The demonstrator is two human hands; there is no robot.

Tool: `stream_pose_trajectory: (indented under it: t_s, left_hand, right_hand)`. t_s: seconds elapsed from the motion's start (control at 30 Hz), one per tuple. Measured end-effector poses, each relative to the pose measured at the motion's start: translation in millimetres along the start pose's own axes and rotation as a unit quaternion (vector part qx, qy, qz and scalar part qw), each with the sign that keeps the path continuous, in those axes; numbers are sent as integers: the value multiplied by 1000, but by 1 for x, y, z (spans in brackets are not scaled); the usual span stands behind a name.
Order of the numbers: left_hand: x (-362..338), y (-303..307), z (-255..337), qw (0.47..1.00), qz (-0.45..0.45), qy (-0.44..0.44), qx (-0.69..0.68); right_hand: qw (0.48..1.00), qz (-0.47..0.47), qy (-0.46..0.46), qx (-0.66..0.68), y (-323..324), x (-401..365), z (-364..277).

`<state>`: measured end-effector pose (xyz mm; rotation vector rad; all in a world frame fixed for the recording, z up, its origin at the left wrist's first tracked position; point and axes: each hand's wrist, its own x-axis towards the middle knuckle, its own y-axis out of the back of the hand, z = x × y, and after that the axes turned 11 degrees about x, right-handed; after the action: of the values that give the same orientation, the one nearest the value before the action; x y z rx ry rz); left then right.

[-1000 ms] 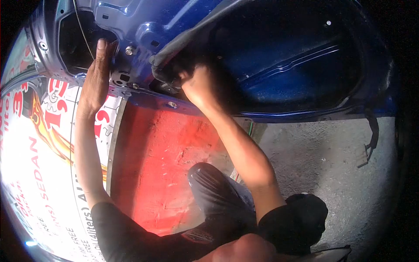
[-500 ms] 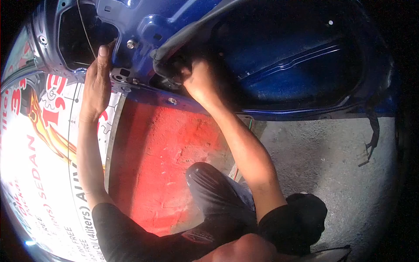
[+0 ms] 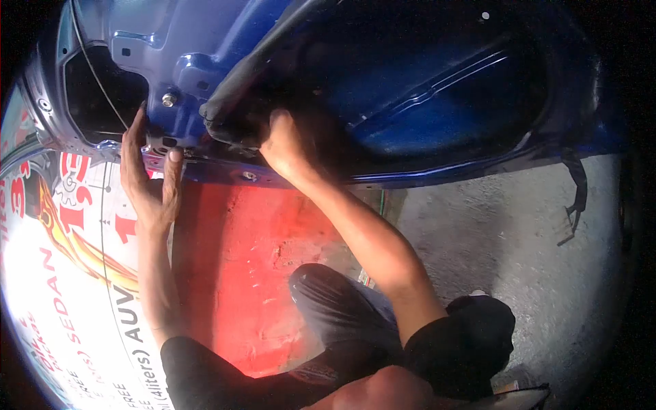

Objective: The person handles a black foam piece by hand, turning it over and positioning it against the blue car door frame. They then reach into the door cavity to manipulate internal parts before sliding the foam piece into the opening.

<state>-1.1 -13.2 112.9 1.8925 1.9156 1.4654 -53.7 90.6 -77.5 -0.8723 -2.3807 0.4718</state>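
Observation:
A blue car door (image 3: 232, 41) with its inner metal bare spans the top of the view. My right hand (image 3: 287, 147) reaches in at the lower left of the door's large dark opening (image 3: 417, 89), beside a dark, cloth-like flap (image 3: 222, 109). Its fingers curl around something hidden in the shadow. My left hand (image 3: 152, 184) is at the door's lower left edge, thumb and fingers apart. One finger reaches up beside a smaller opening (image 3: 102, 96), and the thumb lies near the lower edge. A bolt (image 3: 169, 100) shows between the two openings.
A thin cable (image 3: 96, 68) crosses the smaller opening. A dark strap (image 3: 577, 191) dangles from the door's right end. At left is a white printed banner (image 3: 82, 273). Below lie red-painted floor (image 3: 239, 260) and grey concrete (image 3: 492, 225), with my bent knee (image 3: 328, 294) between.
The door appears shifted left and slightly up in the view. My left hand has moved lower along the door's edge, its thumb now spread away from the fingers. My right hand stays inside the opening.

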Motion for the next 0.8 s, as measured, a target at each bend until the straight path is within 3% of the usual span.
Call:
stream_pose_trajectory:
  t_s: [0.13,0.23,0.53,0.8]
  left_hand:
    - [-10,-4,-9,998,-13,43,39]
    - [-11,-7,-2,999,12,1,53]
    - [-15,0,2,998,-34,56,20]
    - [-18,0,-10,999,-16,29,30]
  right_hand:
    - [995,-60,-84,-10,6,3,-8]
    - [993,-71,-98,-15,13,3,-17]
    - [997,-47,-46,50,3,2,-9]
    - [996,-57,-60,31,0,3,-2]
